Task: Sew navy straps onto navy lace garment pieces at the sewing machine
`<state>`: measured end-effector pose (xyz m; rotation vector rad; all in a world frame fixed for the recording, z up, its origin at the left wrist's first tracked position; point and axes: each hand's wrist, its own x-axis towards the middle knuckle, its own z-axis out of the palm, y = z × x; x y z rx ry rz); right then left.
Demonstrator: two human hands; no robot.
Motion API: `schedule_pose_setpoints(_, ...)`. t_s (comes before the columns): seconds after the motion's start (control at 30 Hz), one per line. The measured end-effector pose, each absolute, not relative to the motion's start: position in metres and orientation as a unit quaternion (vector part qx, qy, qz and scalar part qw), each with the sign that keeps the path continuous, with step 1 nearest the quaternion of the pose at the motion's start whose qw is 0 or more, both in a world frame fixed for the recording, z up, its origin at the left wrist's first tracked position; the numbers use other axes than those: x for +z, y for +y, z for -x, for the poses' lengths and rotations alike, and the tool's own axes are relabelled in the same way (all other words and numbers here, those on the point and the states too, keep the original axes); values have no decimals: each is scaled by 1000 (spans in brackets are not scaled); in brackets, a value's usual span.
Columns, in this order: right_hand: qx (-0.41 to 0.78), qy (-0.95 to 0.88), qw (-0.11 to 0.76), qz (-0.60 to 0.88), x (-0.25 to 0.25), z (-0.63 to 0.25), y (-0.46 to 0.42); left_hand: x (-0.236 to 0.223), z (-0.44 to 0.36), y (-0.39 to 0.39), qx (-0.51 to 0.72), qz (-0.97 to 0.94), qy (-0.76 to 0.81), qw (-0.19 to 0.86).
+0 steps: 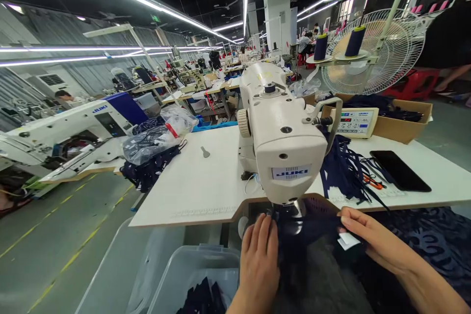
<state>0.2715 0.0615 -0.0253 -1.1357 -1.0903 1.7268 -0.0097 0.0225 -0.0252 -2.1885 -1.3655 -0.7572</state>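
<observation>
A dark navy garment, partly sheer, stretches below the needle area of a white JUKI sewing machine. Close beside the needle, my left hand grips the garment's edge with its fingers close together; the thumb is hidden. My right hand pinches the same edge further right between thumb and fingers, holding it taut. Just below those fingertips, a small white label hangs on the garment. The needle tip and the stitching spot are too dark to make out.
Navy straps, orange-handled scissors and a black phone lie on the right of the table. A control box stands behind. A grey metal piece lies left. Below is a clear plastic bin; patterned fabric lies right.
</observation>
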Motion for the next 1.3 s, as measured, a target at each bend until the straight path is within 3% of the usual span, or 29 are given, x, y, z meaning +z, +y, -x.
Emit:
schedule_pose_setpoints(0.1,701,-435,393,408,-16,-239,64,-34,33,25,-269,767,-536,230)
schedule_pose_setpoints(0.33,551,-553,394,485,2,-202,67,-42,53,37,-186,737,-613,217)
schedule_pose_setpoints(0.47,576,-592,328,459,4,-208,71,-47,44,43,-195,732,-616,217)
schedule_pose_setpoints(0.7,468,-648,351,488,-4,-201,79,-57,25,46,-311,791,-455,265)
schedule_pose_setpoints(0.8,458,-657,348,488,-6,-197,81,-46,19,42,-286,841,-383,255)
schedule_pose_setpoints(0.93,456,-665,344,482,-6,-200,82,-24,13,41,-201,878,-385,204)
schedule_pose_setpoints(1.1,441,-651,393,477,-11,-201,82,-12,8,43,-208,894,-374,137)
schedule_pose_setpoints(1.3,394,-673,409,474,-15,-200,80,-14,3,36,-187,866,-432,169)
